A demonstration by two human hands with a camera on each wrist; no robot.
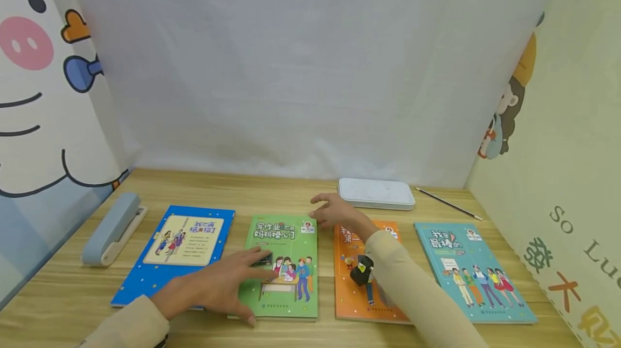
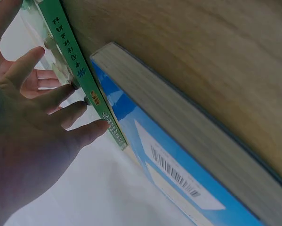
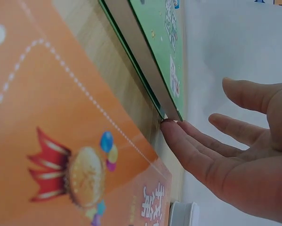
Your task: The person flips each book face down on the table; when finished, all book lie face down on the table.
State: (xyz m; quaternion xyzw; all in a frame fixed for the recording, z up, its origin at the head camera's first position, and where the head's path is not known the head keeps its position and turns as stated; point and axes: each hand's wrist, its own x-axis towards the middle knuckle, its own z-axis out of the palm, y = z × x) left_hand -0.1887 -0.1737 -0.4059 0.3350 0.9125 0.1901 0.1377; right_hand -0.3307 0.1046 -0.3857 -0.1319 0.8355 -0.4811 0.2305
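A green book (image 1: 302, 248) with cartoon children on its cover lies flat between my hands. Over its left side my left hand (image 1: 230, 278) spreads its fingers, the thumb near the lower edge. In the left wrist view, fingertips reach the book's green spine (image 2: 79, 70). My right hand (image 1: 337, 212) is at the upper right corner; in the right wrist view a fingertip touches the corner of the green book (image 3: 152, 66). Left of it lies a blue book (image 1: 189, 237), right of it an orange book (image 1: 351, 297), partly covered by my right forearm.
A teal book (image 1: 468, 262) lies at the right. Behind the books are a white case (image 1: 375, 193) and a dark pencil (image 1: 448, 203). A blue and white stapler (image 1: 114, 229) stands at the left. A white curtain (image 1: 291, 68) hangs behind the wooden table (image 1: 208, 189).
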